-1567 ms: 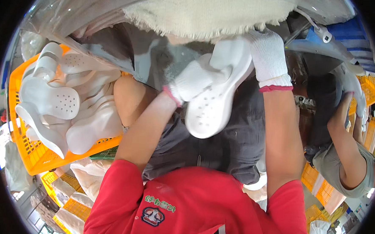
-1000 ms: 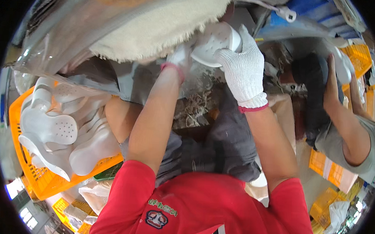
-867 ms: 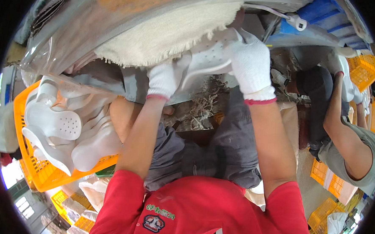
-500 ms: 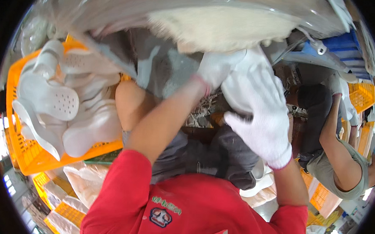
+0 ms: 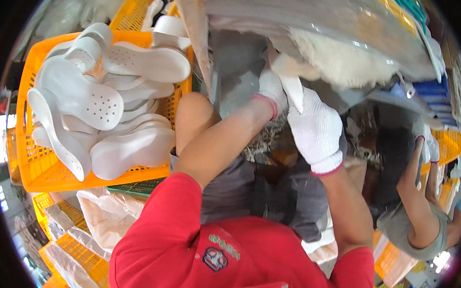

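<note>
Both my hands wear white knit gloves with pink cuffs. Between them a white insole [image 5: 294,91] stands tilted, seen nearly edge-on, its far end just under a fuzzy cream-coloured wheel [image 5: 349,61]. My left hand [image 5: 273,90] grips it from the left side, fingers mostly hidden behind it. My right hand [image 5: 316,126] is closed around its right side, the fingers partly out of sight. Whether the insole touches the wheel I cannot tell. Grey transparent plastic sheeting [image 5: 284,11] hangs over the wheel.
On my left an orange basket [image 5: 27,149] holds several white insoles [image 5: 79,92] with small holes. Another orange crate [image 5: 138,11] stands behind it. At the right a co-worker in a grey-green shirt [image 5: 419,221] works with gloved hands near an orange crate [image 5: 448,145]. Pale shreds [image 5: 264,140] lie below my hands.
The insole has turned from broad side to nearly edge-on. My right hand has drawn in and closed around it. The view has shifted, so the wheel appears farther right.
</note>
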The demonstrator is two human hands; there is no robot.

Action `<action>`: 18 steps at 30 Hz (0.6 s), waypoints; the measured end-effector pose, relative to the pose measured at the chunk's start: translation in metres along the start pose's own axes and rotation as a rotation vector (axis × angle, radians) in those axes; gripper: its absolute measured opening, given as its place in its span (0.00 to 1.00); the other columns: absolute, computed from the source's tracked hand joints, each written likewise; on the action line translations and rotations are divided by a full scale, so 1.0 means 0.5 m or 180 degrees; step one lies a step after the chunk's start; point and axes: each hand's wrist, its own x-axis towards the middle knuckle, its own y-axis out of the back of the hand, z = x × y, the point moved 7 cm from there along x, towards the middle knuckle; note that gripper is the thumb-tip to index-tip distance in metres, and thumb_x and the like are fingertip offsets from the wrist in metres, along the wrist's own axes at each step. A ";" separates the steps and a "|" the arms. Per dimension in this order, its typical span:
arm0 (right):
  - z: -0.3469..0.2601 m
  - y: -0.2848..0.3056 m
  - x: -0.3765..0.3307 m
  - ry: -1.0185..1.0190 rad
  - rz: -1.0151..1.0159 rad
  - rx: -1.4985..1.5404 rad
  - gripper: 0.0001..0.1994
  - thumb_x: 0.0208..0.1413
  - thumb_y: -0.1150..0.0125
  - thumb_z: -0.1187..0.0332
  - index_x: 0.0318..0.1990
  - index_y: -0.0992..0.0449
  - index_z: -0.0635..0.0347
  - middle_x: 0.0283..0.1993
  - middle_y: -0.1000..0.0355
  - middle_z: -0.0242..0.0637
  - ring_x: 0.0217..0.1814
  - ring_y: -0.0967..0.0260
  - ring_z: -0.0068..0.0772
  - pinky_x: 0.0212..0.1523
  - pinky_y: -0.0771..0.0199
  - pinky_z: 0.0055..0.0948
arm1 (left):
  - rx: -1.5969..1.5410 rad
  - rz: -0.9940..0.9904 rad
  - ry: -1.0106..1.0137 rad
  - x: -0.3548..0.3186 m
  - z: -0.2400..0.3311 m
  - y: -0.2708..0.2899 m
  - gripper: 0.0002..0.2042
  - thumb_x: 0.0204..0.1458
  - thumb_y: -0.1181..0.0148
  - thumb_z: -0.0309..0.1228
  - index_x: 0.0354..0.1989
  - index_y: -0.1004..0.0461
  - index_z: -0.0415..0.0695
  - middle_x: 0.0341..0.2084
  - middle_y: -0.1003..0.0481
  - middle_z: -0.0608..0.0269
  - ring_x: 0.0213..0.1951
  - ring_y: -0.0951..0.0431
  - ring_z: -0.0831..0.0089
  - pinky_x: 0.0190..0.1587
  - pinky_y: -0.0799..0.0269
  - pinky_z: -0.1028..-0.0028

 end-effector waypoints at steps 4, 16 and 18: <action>-0.023 0.071 -0.075 0.0507 0.1392 0.0530 0.22 0.53 0.25 0.70 0.57 0.17 0.53 0.29 0.19 0.40 0.25 0.20 0.45 0.29 0.20 0.38 | 0.1143 -0.0374 0.0471 0.008 -0.034 0.011 0.20 0.74 0.54 0.45 0.56 0.24 0.41 0.43 0.18 0.53 0.46 0.16 0.56 0.52 0.19 0.63; 0.008 0.025 -0.016 -0.0505 -0.1007 0.2505 0.34 0.54 0.26 0.67 0.70 0.25 0.65 0.55 0.19 0.39 0.50 0.25 0.23 0.57 0.22 0.27 | 0.0981 -0.0933 0.0890 -0.012 -0.110 0.057 0.25 0.77 0.63 0.53 0.59 0.26 0.48 0.48 0.21 0.57 0.53 0.18 0.56 0.63 0.22 0.60; 0.011 0.022 -0.059 -0.1101 -0.1540 0.3146 0.39 0.51 0.22 0.69 0.72 0.28 0.69 0.57 0.20 0.39 0.56 0.23 0.28 0.63 0.24 0.27 | 0.0907 -0.0147 0.1213 -0.033 -0.098 0.041 0.22 0.78 0.62 0.51 0.55 0.25 0.49 0.42 0.21 0.60 0.47 0.18 0.60 0.57 0.19 0.62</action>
